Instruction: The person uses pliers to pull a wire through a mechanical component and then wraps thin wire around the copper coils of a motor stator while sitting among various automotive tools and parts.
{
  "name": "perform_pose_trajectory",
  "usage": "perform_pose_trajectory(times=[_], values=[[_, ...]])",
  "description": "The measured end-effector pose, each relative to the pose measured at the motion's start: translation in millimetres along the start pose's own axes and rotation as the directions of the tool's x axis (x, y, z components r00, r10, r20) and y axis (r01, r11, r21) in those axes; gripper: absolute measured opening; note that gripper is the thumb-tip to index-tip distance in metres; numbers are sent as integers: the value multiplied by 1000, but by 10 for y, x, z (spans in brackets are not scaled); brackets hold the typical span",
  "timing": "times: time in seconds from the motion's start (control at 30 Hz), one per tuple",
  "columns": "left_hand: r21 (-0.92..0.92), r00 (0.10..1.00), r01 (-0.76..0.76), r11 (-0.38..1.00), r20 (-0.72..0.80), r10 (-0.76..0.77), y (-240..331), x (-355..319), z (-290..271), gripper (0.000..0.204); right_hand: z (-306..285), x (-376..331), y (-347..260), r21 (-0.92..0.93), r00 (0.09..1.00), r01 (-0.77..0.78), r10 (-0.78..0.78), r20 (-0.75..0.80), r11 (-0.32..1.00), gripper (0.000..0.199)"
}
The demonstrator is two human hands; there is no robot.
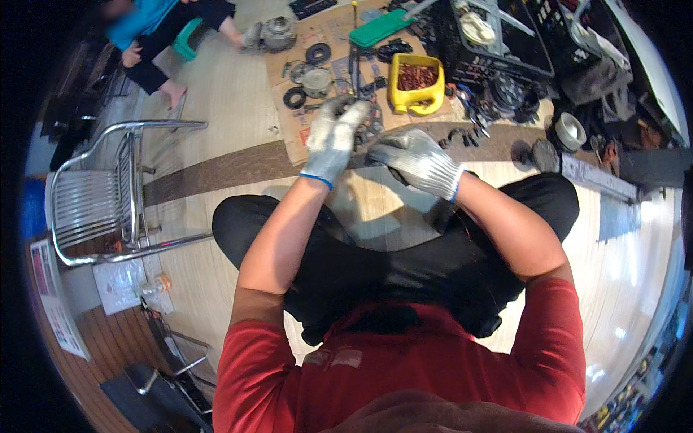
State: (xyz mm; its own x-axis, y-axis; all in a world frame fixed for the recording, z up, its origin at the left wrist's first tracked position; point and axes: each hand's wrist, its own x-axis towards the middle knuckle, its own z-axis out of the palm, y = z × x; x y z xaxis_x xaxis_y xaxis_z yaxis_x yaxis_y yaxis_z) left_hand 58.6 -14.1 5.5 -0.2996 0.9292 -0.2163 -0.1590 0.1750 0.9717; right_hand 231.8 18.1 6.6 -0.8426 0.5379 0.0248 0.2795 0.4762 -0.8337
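Both my hands wear white knitted gloves with grey palms and blue cuffs. My left hand (333, 141) reaches to the near part of a cardboard sheet (294, 141), its fingers bent over small dark metal parts; what lies between them I cannot make out. Lower and to the right, my right hand (419, 160) is held above the floor with its fingers pressed together. Anything in that grip is hidden by the glove. Beyond the left hand lie a round metal housing (316, 82), a black ring (294, 98) and another black ring (317, 53).
A yellow cut-open jug (432, 97) holds reddish-brown bits. A green tray-like piece (379, 29) lies behind it, and black crates (498, 61) stand at right. A metal chair (133, 187) is at left. Another person's bare foot (173, 94) rests at upper left.
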Motion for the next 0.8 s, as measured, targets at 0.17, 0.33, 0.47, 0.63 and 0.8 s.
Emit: perform_pose_trajectory(times=[0.17, 0.33, 0.47, 0.63, 0.8], values=[[364, 999, -33, 931, 17, 29, -358, 197, -98, 43, -231, 2, -272, 419, 871, -472, 485, 81, 776, 24], [417, 990, -125, 900, 116, 84, -201, 159, -119, 45, -471, -69, -109, 518, 860, -424, 509, -26, 743, 27], [115, 989, -24, 993, 149, 6, -145, 211, -220, 41, -562, -37, 21, 553, 868, -379, 492, -65, 742, 28], [-356, 995, 70, 932, 87, -41, -69, 222, -216, 29, -502, -75, 48, 367, 845, -496, 535, -6, 787, 32], [-400, 996, 86, 912, 42, -76, -129, 261, -321, 24, -446, 11, 140, 165, 868, -496, 480, 127, 853, 31]])
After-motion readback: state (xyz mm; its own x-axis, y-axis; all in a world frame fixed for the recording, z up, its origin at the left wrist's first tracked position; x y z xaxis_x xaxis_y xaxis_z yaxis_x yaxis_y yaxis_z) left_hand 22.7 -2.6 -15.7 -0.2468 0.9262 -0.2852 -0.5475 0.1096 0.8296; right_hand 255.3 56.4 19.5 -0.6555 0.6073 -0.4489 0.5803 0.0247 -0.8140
